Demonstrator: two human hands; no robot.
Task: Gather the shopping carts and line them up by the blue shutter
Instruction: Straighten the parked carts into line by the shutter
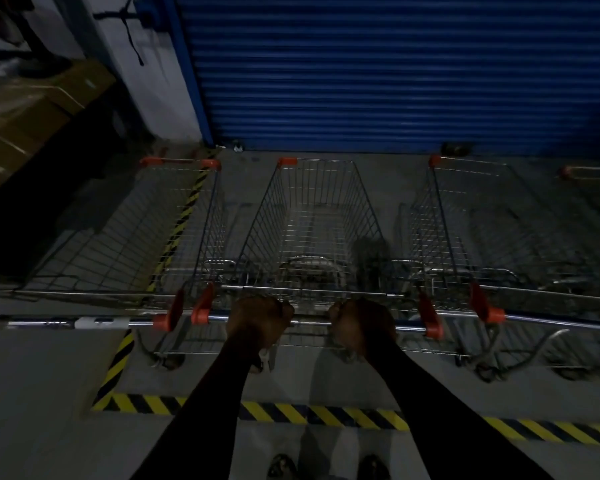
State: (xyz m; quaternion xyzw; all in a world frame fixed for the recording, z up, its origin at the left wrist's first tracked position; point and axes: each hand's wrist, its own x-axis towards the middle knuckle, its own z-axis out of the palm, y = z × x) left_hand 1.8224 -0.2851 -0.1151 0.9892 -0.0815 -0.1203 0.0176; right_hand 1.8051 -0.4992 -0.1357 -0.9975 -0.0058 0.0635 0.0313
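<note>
Before the ribbed blue roller shutter [378, 71], left hand [257, 322] and right hand [361, 325] curl fingers around the middle wire shopping cart's [312, 216] chrome handle bar [309, 322], flanked by two more.

Single head-worn wide-angle view, looking forward and down from just behind the middle cart [312, 230]. It faces the shutter [395, 71] at far centre; floor near.
</note>
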